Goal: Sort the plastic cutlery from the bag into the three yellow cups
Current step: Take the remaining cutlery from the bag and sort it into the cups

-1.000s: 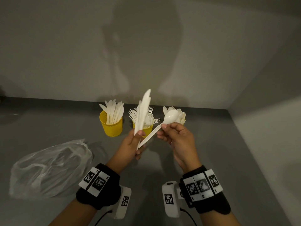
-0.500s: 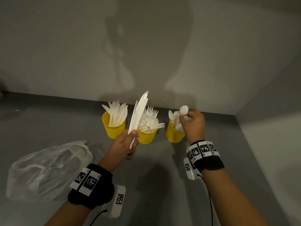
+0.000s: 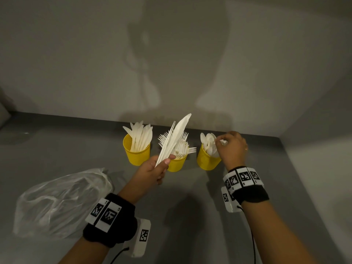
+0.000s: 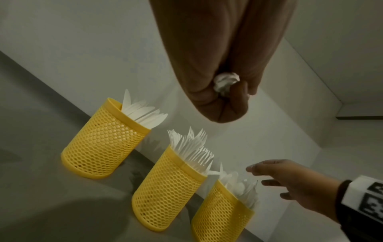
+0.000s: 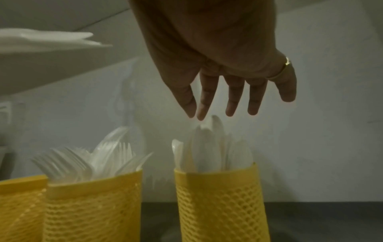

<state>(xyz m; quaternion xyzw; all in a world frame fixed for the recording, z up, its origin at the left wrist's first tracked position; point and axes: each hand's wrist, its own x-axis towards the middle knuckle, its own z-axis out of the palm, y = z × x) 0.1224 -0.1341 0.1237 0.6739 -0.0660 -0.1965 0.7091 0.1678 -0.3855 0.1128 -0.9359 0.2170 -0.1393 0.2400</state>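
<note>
Three cups at the counter's back edge are nearly full. The left hand grips a few pieces; the right hand hangs loose, holding nothing. The bag looks almost used up.

**Just the background stuff**

Grey counter runs into a corner, plain pale walls behind and to the right. Big shadow thrown on the back wall. Black wristbands carry square-patterned tags, with thin cables trailing off.
</note>
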